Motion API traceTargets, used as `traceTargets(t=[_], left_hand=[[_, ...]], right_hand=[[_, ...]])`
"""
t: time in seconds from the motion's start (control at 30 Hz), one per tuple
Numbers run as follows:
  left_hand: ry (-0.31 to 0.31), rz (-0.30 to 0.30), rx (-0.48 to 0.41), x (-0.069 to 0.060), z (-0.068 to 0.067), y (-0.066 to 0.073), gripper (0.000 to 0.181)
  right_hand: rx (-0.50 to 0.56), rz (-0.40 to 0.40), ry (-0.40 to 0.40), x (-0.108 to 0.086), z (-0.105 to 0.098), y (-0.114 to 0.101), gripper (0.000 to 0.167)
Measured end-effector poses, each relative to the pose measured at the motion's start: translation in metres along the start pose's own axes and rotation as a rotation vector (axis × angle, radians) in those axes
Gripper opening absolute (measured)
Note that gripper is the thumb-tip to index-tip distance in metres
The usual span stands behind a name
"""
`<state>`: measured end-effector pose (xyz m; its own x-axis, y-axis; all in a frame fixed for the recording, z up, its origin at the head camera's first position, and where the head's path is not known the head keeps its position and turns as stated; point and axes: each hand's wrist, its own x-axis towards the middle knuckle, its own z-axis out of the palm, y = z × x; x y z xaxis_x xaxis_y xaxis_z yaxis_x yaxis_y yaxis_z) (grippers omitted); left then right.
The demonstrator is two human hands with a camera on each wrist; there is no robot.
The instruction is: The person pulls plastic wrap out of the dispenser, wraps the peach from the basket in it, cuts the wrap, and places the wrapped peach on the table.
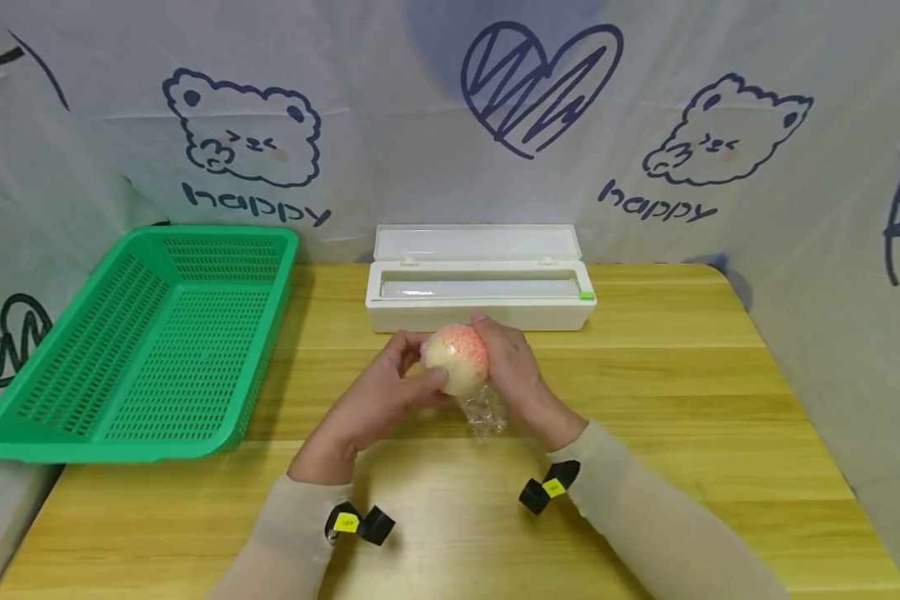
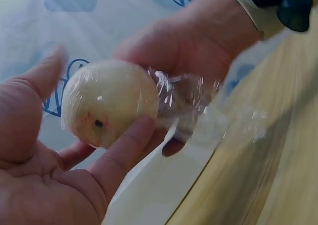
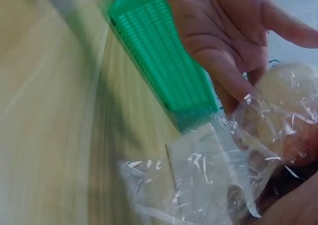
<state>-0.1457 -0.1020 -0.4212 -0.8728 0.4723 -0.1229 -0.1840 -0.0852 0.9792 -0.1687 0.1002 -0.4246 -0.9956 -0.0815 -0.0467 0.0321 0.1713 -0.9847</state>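
Note:
A pale yellow peach [image 1: 456, 358] with a red blush is held above the table, in front of a white lidded box. Clear plastic film [image 2: 186, 103] covers it, and a crumpled tail of film hangs off. My right hand [image 1: 516, 367] grips the peach from its right side; its far fingers are hidden. On the other side, my left hand [image 1: 390, 383] touches the peach with nearly straight fingers [image 2: 121, 153]. In both wrist views the left thumb stands off the fruit. A dark spot shows on the peach in the left wrist view.
The white box [image 1: 480, 317], its lid raised, stands at the back of the table with a roll inside and a green tab at its right. A green plastic basket [image 1: 172, 358] sits at the left. Behind the wooden table [image 1: 682, 375] hangs a printed cloth [image 1: 420, 125].

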Motion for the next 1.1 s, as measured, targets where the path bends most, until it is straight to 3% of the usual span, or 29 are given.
traceTargets(t=[0.13, 0.27, 0.47, 0.67, 0.83, 1.0, 1.1], left_hand=[[-0.003, -0.052, 0.171, -0.001, 0.001, 0.0, 0.073], [0.014, -0.052, 0.305, -0.003, 0.003, 0.001, 0.078], [-0.009, -0.02, 0.348, -0.003, 0.006, 0.001, 0.084], [0.041, -0.008, 0.357, -0.002, -0.001, 0.002, 0.074], [0.082, -0.03, 0.308, -0.002, -0.008, 0.002, 0.075], [0.062, -0.035, 0.226, -0.003, -0.012, 0.003, 0.079], [0.036, -0.033, 0.212, -0.004, -0.014, 0.004, 0.079]], right_hand=[[-0.129, -0.001, -0.111, 0.002, -0.005, -0.004, 0.058], [-0.285, -0.012, -0.197, 0.002, -0.009, -0.011, 0.061], [-0.505, -0.074, -0.265, 0.0, -0.01, -0.018, 0.072], [-0.334, -0.064, -0.22, 0.008, -0.028, -0.022, 0.074], [-0.24, -0.097, -0.084, 0.012, -0.049, -0.021, 0.068], [-0.137, -0.092, 0.075, 0.012, -0.067, -0.015, 0.061], [-0.131, -0.062, 0.122, 0.01, -0.075, -0.01, 0.055]])
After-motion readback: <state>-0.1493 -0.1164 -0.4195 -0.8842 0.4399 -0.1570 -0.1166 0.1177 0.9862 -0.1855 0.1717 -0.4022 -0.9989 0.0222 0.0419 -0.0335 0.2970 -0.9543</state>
